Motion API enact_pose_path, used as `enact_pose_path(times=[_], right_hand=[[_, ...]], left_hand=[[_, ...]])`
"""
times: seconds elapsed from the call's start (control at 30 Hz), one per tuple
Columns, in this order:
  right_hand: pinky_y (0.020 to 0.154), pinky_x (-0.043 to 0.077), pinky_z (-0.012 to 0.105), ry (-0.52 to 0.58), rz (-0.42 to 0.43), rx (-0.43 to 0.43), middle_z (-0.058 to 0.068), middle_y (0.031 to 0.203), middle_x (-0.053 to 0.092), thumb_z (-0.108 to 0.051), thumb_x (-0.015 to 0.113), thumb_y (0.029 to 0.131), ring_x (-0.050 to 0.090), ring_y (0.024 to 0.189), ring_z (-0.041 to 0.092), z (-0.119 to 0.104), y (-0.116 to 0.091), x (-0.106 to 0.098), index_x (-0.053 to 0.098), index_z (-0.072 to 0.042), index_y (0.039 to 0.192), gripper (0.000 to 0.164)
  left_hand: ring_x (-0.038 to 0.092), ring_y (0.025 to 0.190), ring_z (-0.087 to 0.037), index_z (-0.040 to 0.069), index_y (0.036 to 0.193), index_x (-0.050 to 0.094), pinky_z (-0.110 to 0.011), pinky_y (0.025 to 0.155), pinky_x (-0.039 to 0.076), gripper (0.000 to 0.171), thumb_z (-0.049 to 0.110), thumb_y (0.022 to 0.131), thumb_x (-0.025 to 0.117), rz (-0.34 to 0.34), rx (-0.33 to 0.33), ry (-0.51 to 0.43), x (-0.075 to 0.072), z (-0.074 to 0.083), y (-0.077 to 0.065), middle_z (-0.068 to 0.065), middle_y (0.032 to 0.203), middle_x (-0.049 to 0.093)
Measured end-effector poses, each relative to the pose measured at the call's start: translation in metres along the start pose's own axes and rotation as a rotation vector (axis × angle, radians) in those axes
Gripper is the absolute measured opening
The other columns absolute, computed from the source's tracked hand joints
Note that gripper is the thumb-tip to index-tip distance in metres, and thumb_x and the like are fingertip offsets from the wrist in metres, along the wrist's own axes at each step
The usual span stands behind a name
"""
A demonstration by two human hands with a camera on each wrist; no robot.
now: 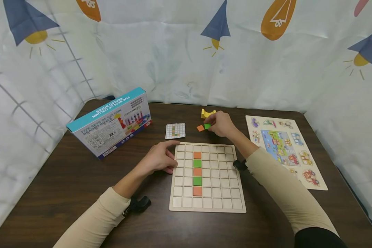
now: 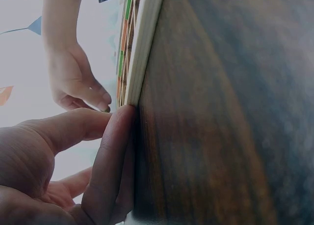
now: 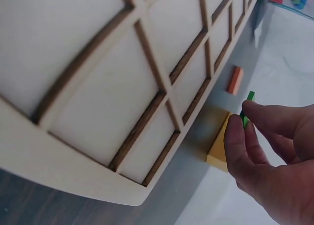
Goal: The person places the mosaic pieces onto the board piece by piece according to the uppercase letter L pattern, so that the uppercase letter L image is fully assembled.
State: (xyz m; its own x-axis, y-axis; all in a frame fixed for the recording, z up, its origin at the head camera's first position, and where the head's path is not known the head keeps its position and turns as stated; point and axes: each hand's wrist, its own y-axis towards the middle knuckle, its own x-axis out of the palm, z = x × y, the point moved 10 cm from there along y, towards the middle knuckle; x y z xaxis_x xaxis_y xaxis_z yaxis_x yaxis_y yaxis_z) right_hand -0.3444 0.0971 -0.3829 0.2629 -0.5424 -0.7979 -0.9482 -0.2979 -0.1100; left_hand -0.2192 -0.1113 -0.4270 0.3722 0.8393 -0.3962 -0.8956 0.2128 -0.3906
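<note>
A wooden grid board (image 1: 207, 206) lies flat on the table, with orange and green square tiles (image 1: 197, 172) alternating down one column. My left hand (image 1: 158, 156) rests against the board's left side, fingertips touching its edge and far corner; in the left wrist view, fingers meet at that edge (image 2: 145, 43). Beyond the board, my right hand (image 1: 220, 124) pinches a green tile (image 1: 207, 126) between thumb and fingers, seen edge-on in the right wrist view (image 3: 251, 96). Close by are a loose orange tile (image 1: 200, 128) and a yellow arched block (image 1: 204, 113), partly hidden by the hand.
A small card (image 1: 175, 131) printed with a coloured grid lies behind the board. At the left stands a toy box (image 1: 111, 120) with a blue top. A picture puzzle board (image 1: 316, 172) lies at the right, partly under the right forearm. A patterned curtain (image 1: 173, 62) hangs behind the table.
</note>
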Motion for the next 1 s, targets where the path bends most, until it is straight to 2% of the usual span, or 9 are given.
enact_pose_path(times=[0.57,1.0], right_hand=[[0.084,0.061,0.041,0.053,0.01,-0.022,0.012,0.107,0.073,-0.007,0.077,0.093,0.066,0.101,0.028,0.0,-0.034,-0.007,0.078,-0.009,0.118,0.025],[0.078,0.056,0.034,0.136,-0.024,-0.024,0.009,0.101,0.074,-0.007,0.081,0.089,0.065,0.094,0.023,-0.004,-0.068,0.003,0.08,-0.01,0.113,0.024]], left_hand=[[0.072,0.065,-0.021,0.019,0.154,0.05,-0.037,0.059,0.068,0.082,-0.009,0.082,0.079,-0.006,0.003,-0.001,0.0,-0.001,0.002,-0.018,0.099,0.065],[0.072,0.066,-0.021,0.019,0.155,0.049,-0.037,0.06,0.068,0.082,-0.009,0.083,0.078,-0.016,0.002,-0.005,0.0,-0.001,0.002,-0.019,0.1,0.065]])
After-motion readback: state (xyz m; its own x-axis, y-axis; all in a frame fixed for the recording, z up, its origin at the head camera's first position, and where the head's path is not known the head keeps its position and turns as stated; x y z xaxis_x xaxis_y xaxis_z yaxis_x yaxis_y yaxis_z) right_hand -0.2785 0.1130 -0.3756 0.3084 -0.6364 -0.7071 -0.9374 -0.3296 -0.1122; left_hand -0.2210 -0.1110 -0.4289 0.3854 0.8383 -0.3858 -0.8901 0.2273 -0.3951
